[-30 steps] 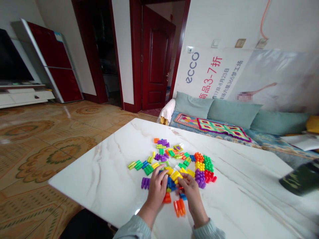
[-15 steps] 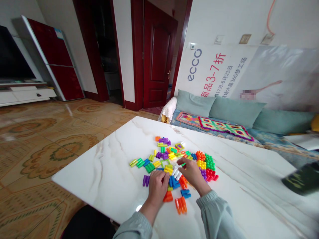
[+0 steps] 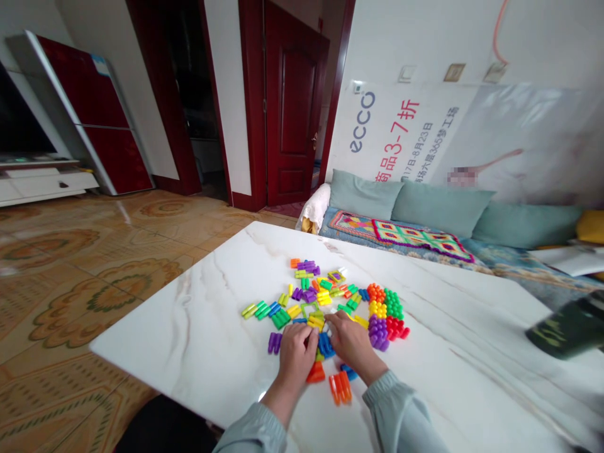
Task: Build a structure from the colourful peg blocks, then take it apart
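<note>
Plastic blocks (image 3: 325, 297), right hand (image 3: 350, 341) drawn back beside left hand (image 3: 296, 345), both curled, grip unclear

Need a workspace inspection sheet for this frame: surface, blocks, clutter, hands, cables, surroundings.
Surface: white marble table, glossy, grey veining.
Job's things: loose colourful plastic blocks spread mid-table; joined studded cluster of orange, green, yellow, purple and red at their right; orange pieces near the wrists.
Clutter: dark green object at the picture's right edge, blurred, kind unclear.
Hands: left hand and right hand side by side, fingertips among blue and yellow pieces; grip cannot be told.
Cables: orange cable on the wall, top right.
Surroundings: sofa with teal cushions, red door, poster, patterned floor.
</note>
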{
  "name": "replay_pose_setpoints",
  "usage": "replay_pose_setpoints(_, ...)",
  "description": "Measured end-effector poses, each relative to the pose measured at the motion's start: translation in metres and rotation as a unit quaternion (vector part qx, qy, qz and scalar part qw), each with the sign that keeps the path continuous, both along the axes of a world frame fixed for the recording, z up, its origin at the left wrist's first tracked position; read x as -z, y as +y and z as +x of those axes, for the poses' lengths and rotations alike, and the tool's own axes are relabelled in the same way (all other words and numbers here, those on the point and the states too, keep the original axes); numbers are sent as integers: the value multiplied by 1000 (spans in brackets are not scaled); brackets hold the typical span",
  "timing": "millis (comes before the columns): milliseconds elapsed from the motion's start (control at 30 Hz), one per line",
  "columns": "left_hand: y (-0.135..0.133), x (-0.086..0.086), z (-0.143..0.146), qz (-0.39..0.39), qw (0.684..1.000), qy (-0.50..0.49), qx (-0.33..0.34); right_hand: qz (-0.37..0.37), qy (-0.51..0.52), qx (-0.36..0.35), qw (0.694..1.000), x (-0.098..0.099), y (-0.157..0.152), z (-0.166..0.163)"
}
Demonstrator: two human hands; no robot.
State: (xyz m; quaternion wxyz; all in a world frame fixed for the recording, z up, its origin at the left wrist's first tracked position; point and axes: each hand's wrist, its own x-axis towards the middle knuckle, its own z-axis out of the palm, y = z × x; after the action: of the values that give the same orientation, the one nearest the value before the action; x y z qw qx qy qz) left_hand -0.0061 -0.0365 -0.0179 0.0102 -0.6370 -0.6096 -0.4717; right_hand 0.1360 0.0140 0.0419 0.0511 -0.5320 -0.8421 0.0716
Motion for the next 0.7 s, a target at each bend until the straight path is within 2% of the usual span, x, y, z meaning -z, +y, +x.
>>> replay_pose_setpoints(167, 0, 0, -1, 15, 1000, 3, 7, 44, 37, 37, 998, 7, -5, 0)
replay_pose_setpoints(267, 0, 0, -1, 12, 1000, 9, 15, 75, 117, 51, 989, 11, -14, 7)
replay_pose_setpoints(333, 0, 0, -2, 6, 1000, 7, 18, 106, 212, 58, 970, 14, -23, 16)
replay_pose_setpoints(433, 0, 0, -3, 5, 1000, 0, 19, 135, 364, 78, 918, 20, -39, 37)
replay_pose_setpoints(533, 0, 1, -4, 10, 1000, 2, 20, 130, 441, 94, 883, 28, -55, 67)
replay_pose_setpoints(600, 1, 2, -5, 9, 1000, 5, 24, 110, 443, 93, 885, 33, -63, 86)
replay_pose_setpoints(700, 1, 4, -5, 0, 1000, 2, 25, 84, 390, 71, 914, 40, -70, 111)
